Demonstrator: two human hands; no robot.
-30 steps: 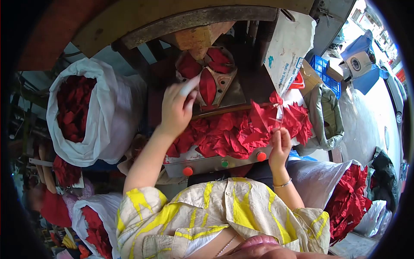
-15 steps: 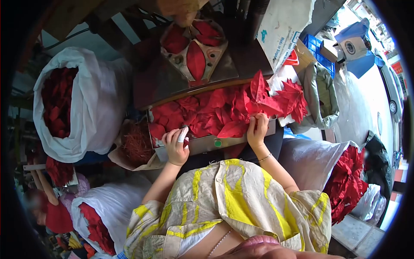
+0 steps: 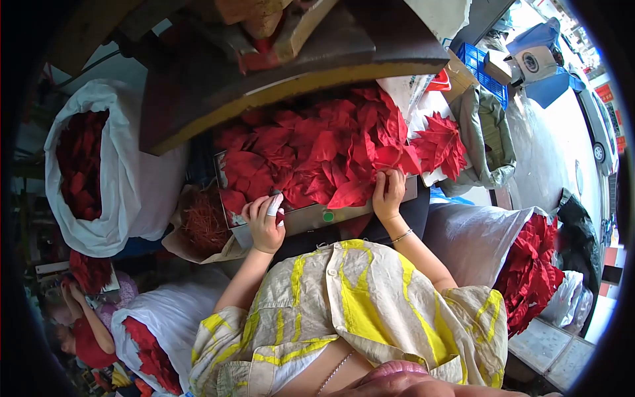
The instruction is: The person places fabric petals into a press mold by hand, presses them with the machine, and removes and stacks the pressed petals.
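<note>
Red fabric leaf pieces (image 3: 317, 145) lie heaped in a tray behind a metal front panel with a green button (image 3: 328, 216). My left hand (image 3: 263, 221), with white wrapping on a finger, rests at the panel's left front edge, fingers curled; whether something is in them is hidden. At the right front of the heap, my right hand (image 3: 389, 193) has its fingers pressed together at the edge of the red pieces; what they hold, if anything, is hidden. The press platform (image 3: 284, 86) overhangs the back of the heap.
White sacks of red pieces stand at the left (image 3: 155, 185), lower left (image 3: 178, 317) and right (image 3: 463, 245). A paper bag (image 3: 175, 248) of red strands is left of the tray. A grey-green bag (image 3: 473, 119) stands behind right. Another person's arm (image 3: 96, 324) shows lower left.
My left hand has come down from the press to the panel edge, and my right hand has lowered onto the heap. The press platform now reaches over the back of the heap.
</note>
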